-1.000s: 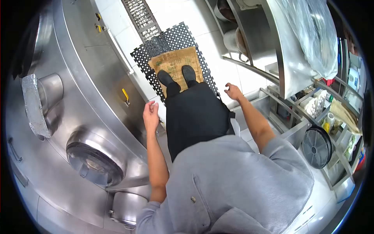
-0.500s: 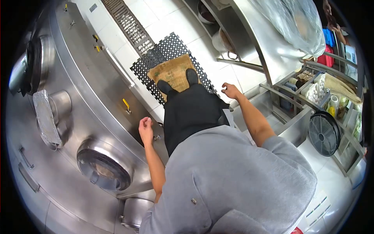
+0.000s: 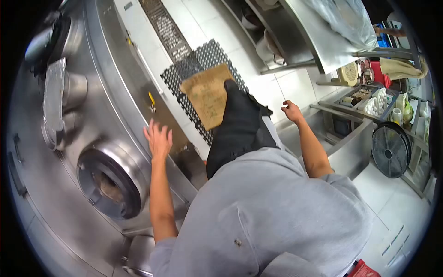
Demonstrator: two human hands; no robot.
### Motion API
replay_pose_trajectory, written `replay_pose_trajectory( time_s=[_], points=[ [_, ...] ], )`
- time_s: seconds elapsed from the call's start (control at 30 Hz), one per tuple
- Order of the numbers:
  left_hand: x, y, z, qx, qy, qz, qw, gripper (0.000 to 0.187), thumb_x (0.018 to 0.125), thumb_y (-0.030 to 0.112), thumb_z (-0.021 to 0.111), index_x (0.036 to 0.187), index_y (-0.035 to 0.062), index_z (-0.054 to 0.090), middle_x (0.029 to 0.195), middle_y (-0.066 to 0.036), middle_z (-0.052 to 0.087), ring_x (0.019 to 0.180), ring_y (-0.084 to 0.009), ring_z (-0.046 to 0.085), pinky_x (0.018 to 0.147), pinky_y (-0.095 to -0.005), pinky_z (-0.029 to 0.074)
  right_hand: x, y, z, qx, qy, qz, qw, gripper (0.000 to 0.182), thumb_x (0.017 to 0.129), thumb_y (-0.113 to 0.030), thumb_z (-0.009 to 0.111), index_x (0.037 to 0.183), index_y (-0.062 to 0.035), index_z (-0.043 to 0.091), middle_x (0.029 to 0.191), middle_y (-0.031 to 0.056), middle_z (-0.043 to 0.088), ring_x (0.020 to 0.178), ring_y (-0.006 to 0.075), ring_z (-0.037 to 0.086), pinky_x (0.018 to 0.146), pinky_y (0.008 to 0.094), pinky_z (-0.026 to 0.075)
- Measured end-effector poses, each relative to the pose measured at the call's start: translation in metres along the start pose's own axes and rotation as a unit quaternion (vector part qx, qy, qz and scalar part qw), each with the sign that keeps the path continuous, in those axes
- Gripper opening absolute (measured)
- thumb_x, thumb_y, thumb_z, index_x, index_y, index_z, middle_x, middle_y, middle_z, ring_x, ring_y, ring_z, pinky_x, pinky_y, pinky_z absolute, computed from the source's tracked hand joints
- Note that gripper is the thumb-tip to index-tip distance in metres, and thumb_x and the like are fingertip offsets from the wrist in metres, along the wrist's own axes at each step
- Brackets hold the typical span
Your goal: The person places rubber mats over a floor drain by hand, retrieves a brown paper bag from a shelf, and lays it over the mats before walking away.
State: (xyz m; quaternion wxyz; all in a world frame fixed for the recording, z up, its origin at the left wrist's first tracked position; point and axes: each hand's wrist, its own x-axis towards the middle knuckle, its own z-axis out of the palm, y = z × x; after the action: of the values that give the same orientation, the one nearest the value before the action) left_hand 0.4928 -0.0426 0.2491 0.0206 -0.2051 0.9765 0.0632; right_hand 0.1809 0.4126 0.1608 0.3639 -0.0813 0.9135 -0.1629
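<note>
My left hand (image 3: pixel 158 140) is over the front edge of the steel stove counter (image 3: pixel 110 87), fingers spread and holding nothing. A yellow-handled valve (image 3: pixel 151 100) on the stove's front panel lies just beyond its fingertips. To its left, a dark round wok (image 3: pixel 131 196) sits in a raised steel ring, with something brownish inside. My right hand (image 3: pixel 291 112) hangs above the steel sink (image 3: pixel 295 138), apart from it. Its fingers are loosely bent with gaps between them, and nothing shows in them.
A flattened cardboard sheet (image 3: pixel 205 92) lies on a black perforated mat (image 3: pixel 214 51) near my feet, by a floor drain grate (image 3: pixel 173 34). A foil-covered slab (image 3: pixel 54 99) leans by a steel pot (image 3: pixel 76 90). Right stand a round fan (image 3: pixel 391 150) and egg trays (image 3: pixel 376 102).
My left hand has reached forward and left over the counter edge, its fingers spreading. My body has turned and stepped; only one shoe tip now shows on the cardboard. My right hand stays empty.
</note>
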Motion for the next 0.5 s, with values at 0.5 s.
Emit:
replay_pose_trajectory(
  time_s=[0.5],
  points=[
    [-0.005,0.001,0.014,-0.01,0.036,-0.043,0.998,0.023,0.072,0.023,0.066,0.089,0.0075,0.066,0.116,-0.013,0.051,0.127,-0.0291,0.033,0.107,-0.0559,0.011,-0.047,-0.047,0.034,-0.087,-0.073,-0.131,0.985,0.04,0.08,-0.027,0.061,0.11,-0.0015,0.056,0.091,0.0208,0.065,0.091,0.0359,0.061,0.082,0.0404,0.048]
  ],
)
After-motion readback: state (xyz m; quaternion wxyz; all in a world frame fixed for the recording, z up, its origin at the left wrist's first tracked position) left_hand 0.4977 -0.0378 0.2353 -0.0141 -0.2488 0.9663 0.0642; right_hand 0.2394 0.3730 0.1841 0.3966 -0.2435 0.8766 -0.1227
